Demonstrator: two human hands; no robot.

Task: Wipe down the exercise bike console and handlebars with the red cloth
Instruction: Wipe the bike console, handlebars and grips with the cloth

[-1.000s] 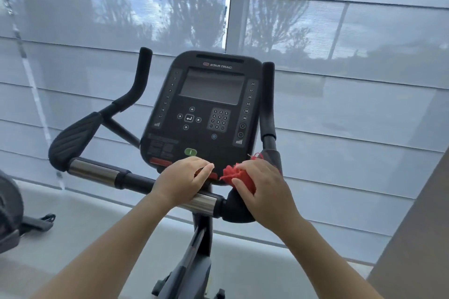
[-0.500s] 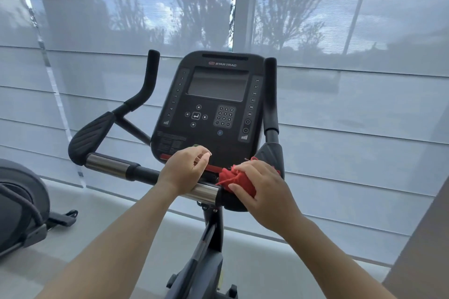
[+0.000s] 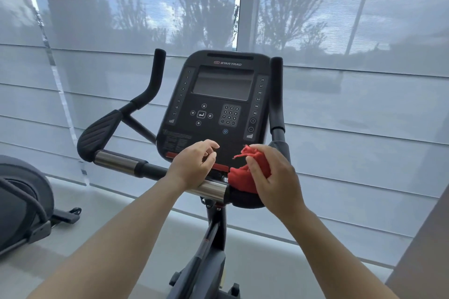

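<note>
The exercise bike's black console (image 3: 218, 104) stands straight ahead, with a dark screen, keypad and red strip along its lower edge. The handlebars (image 3: 116, 160) run across below it, with chrome sections, black pads and two upright grips. My right hand (image 3: 274, 177) grips the bunched red cloth (image 3: 243, 175) against the right handlebar pad just below the console's lower right corner. My left hand (image 3: 194, 165) hovers in front of the console's lower edge with fingers loosely curled, holding nothing. The cloth's far side is hidden by my right hand.
Another exercise machine (image 3: 21, 204) stands at the lower left on the pale floor. Behind the bike, sheer window blinds (image 3: 352, 104) cover the glass. A grey wall edge (image 3: 427, 250) rises at the lower right. The bike's post (image 3: 213, 233) descends between my arms.
My left hand has lifted off the chrome handlebar and its fingers have loosened. My right hand has raised the cloth a little against the right pad. The view has shifted, bringing more of the machine at left in.
</note>
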